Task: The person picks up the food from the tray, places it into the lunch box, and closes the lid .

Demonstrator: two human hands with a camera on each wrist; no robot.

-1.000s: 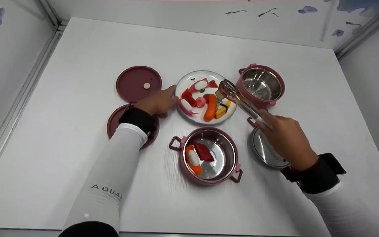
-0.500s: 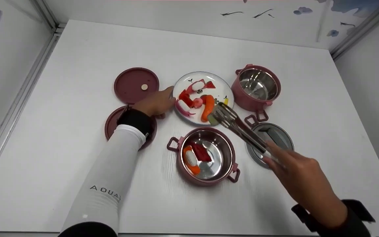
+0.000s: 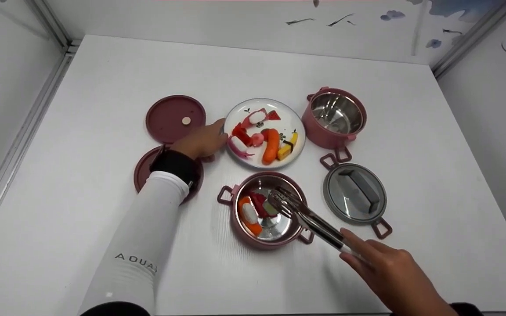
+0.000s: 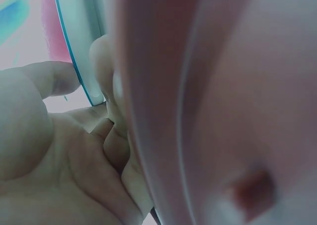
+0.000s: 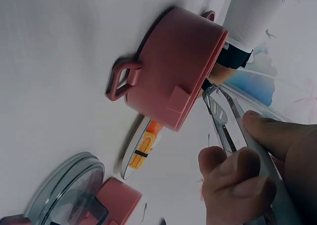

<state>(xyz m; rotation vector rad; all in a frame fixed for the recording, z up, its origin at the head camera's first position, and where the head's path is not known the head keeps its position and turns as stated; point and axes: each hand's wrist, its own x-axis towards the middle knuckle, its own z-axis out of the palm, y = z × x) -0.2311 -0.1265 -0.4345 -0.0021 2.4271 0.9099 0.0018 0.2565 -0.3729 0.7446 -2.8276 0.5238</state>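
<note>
My left hand [image 3: 202, 140] pinches the left rim of a white plate [image 3: 288, 116]; the left wrist view shows the thumb [image 4: 54, 79] against that rim. Toy food lies on the plate, including an orange sausage-shaped piece [image 3: 271, 147], a yellow banded piece [image 3: 284, 150] and a watermelon slice [image 3: 273, 115]. With my right hand [image 3: 389, 267] I grip metal tongs [image 3: 321, 228]. Their tips reach over the front pink pot [image 3: 262, 245] and hold a small green piece [image 3: 270, 208]. Inside that pot are a dark red piece [image 3: 258, 202] and an orange-and-white sushi piece [image 3: 249, 213].
A second pink pot [image 3: 319, 134] stands behind on the right, with nothing visible inside. A glass lid [image 3: 345, 197] with side handles lies right of the front pot. Two maroon discs [image 3: 163, 116] lie at the left, one partly under my left forearm. Walls border the white table [image 3: 433, 175].
My right hand has brought the tongs and the green piece from the plate's right side down and left to the front pot. The left hand stays at the plate rim.
</note>
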